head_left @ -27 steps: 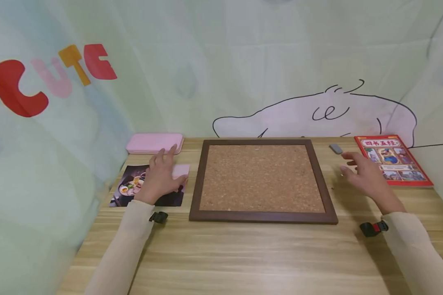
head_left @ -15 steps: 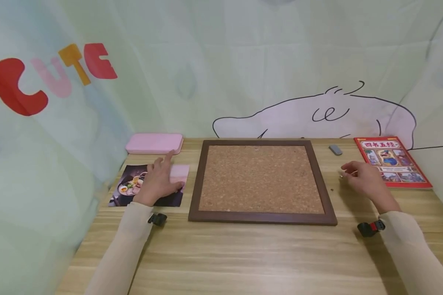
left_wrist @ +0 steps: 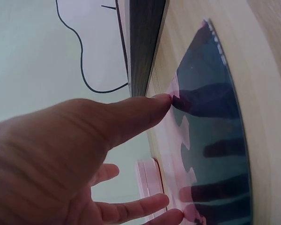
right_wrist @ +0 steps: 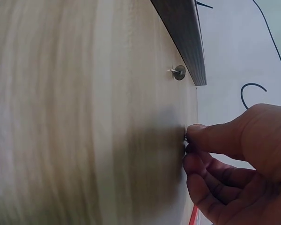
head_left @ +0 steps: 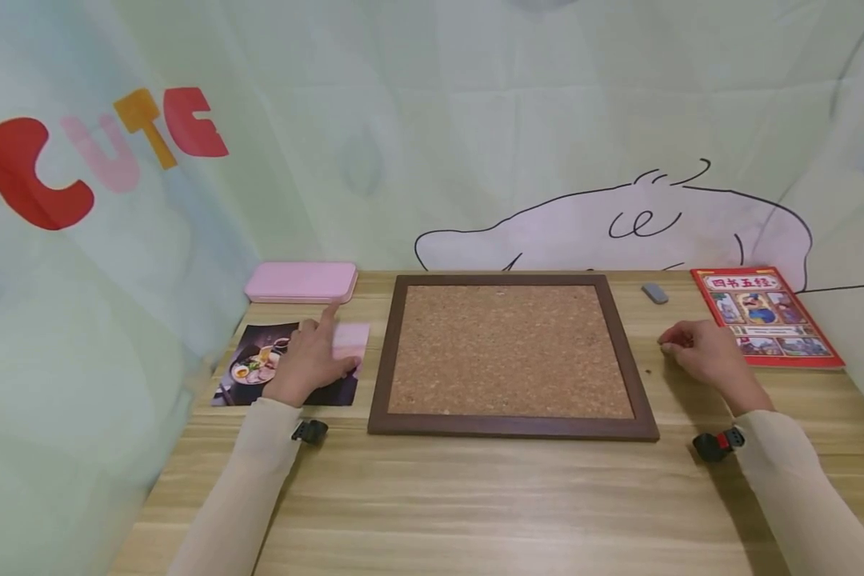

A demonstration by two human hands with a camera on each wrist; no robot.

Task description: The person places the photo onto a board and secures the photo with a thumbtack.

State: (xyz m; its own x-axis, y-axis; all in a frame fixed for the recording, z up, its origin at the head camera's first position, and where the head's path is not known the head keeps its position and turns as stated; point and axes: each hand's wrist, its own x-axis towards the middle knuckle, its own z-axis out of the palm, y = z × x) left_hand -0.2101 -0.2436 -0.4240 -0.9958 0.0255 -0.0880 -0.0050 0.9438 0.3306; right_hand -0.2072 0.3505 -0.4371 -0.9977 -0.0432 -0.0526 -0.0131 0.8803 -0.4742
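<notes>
My left hand [head_left: 308,364] lies over a glossy photo print [head_left: 342,392] of a noodle bowl, its fingers fairly straight. In the left wrist view the thumb touches the print's surface. To the right of the cork board [head_left: 511,352], my right hand [head_left: 706,350] is down at the table with thumb and forefinger together. The right wrist view shows those fingertips pinching a small metal thumbtack [right_wrist: 185,137], mostly hidden by them. A second thumbtack [right_wrist: 179,72] rests point up on the table near the board's frame.
A pink pencil case [head_left: 302,282] sits at the back left, behind the print. Behind the right hand lie a grey eraser [head_left: 654,293] and a red picture book [head_left: 770,316]. A printed cloth backdrop [head_left: 475,144] rises along the table's back edge.
My right hand has come down and slightly left, and its fingertips have closed on a thumbtack. The left hand has settled lower on the print. Board, book and eraser stay put.
</notes>
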